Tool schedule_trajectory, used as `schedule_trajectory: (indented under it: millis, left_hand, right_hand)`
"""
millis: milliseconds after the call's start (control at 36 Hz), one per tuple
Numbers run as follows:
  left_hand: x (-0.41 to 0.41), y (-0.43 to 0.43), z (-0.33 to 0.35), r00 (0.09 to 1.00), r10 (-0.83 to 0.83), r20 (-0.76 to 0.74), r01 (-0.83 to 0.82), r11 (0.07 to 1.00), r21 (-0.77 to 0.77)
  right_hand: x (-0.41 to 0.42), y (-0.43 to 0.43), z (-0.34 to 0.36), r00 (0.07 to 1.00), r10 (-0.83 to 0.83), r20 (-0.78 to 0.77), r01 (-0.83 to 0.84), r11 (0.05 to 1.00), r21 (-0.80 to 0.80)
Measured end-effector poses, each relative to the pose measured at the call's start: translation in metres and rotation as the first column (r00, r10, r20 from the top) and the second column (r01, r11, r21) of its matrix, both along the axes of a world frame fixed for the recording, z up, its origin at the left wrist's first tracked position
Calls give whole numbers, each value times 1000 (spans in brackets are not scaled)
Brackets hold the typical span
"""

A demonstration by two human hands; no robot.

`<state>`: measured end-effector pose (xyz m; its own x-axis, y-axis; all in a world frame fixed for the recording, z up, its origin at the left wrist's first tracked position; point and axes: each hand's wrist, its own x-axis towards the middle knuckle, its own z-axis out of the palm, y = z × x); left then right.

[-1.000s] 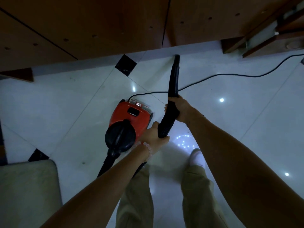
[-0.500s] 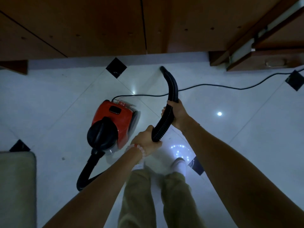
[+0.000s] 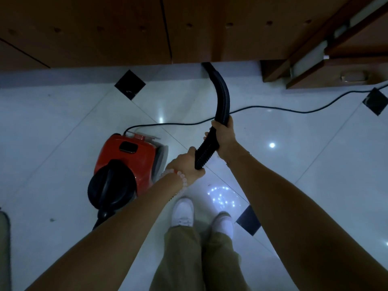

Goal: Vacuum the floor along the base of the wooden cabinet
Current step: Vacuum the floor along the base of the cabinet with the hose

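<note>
Both hands clamp black hose (image 3: pixel 220 97): right hand (image 3: pixel 225 135) higher, left hand (image 3: pixel 189 164) at ribbed end. Hose tip touches wooden cabinet (image 3: pixel 126 28) base at 12 o'clock. Red vacuum (image 3: pixel 128 158) on floor (image 3: pixel 63 122), 9 o'clock of hands.

You stand on a glossy white tiled floor (image 3: pixel 315 185) with thin diagonal grout lines and small black diamond inlays (image 3: pixel 129 84) at the tile corners; one lies far left of centre, one at the far right, one just right of your feet. Ceiling lights reflect as bright spots on the tiles. A red canister vacuum (image 3: pixel 126 164) with a black front sits on the floor to the left, just beside your left leg. Its black power cord (image 3: pixel 273 108) trails across the tiles from the vacuum's far end toward the far right. Your white shoes (image 3: pixel 182 213) rest on the near tiles. The wooden cabinet (image 3: pixel 126 32) stands along the far edge.
</note>
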<state>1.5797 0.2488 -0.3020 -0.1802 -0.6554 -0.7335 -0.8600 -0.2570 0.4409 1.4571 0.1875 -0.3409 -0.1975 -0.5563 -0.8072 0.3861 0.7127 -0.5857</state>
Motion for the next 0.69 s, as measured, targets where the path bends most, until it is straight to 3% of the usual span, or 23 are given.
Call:
schedule_trajectory:
  millis: [306,472,694]
  left_hand:
    - [-1,-17,-45,987,110,-119,-99,991,93]
    - [1,-30,-65,941,257,-221,-221,959,177]
    - [-4,-40,-90,889,337,-311,-241,920,309]
  right_hand:
    - [-2,-18,-42,997,16,71,-19,999,45]
    - [3,-38,-63,996,43,77,-44,999,12]
    - [-6,-61,-89,999,-9,53,5,997,78]
